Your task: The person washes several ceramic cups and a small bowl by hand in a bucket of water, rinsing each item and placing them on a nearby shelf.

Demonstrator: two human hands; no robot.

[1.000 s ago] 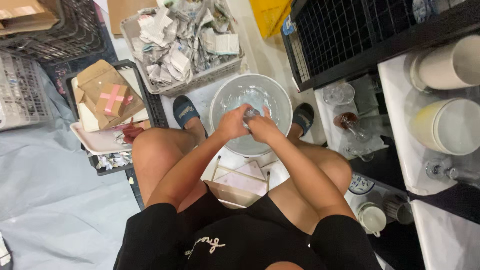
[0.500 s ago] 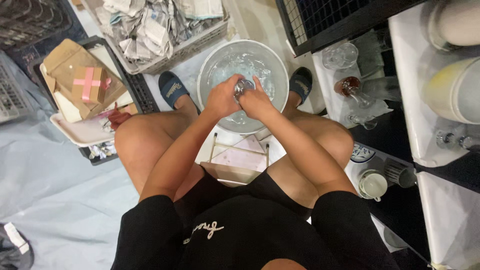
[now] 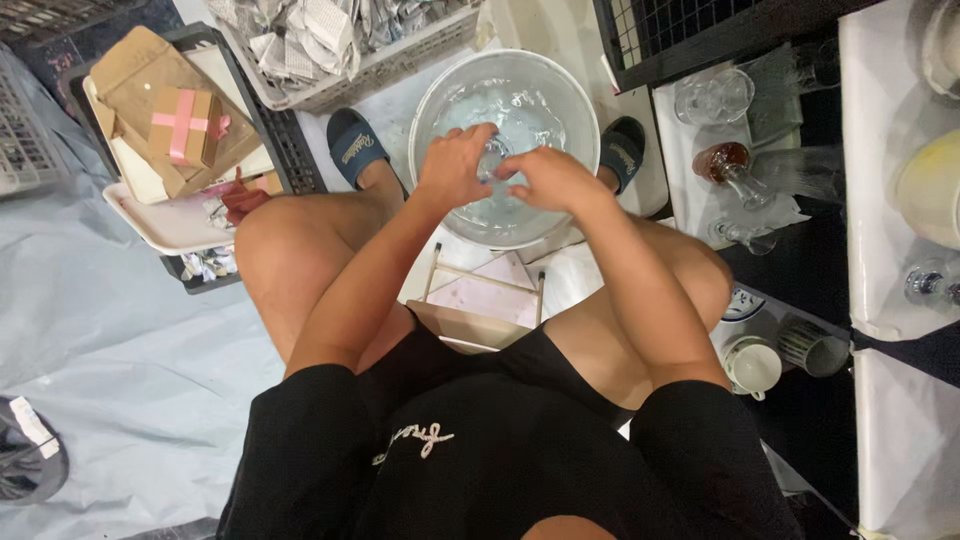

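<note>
The person is sitting low, with knees apart, and is bending over a round clear basin (image 3: 560,85) that is standing on the floor between the feet. Water is lying in the basin. Both hands are meeting over its middle. The left hand (image 3: 455,165) is curling its fingers around a small clear glass object (image 3: 493,158), and the right hand (image 3: 550,178) is pressing on the same object from the other side, so the two hands are closing together on it. The object is staying just above the water, or touching it; I cannot tell which, because the fingers are hiding most of it.

The feet are wearing dark slippers (image 3: 352,148), one at each side of the basin. Behind the basin, a white basket (image 3: 400,62) is holding crumpled newspaper. At the person's left, a dark crate is carrying a pale tray (image 3: 165,225) with brown cardboard boxes (image 3: 185,125), one closed by pink tape. At the person's right, a white cloth (image 3: 690,170) is bearing clear glasses, one with a reddish bowl (image 3: 722,160). Nearer to the person, a white cup (image 3: 752,367) is standing beside a dark ribbed cup (image 3: 812,347).
</note>
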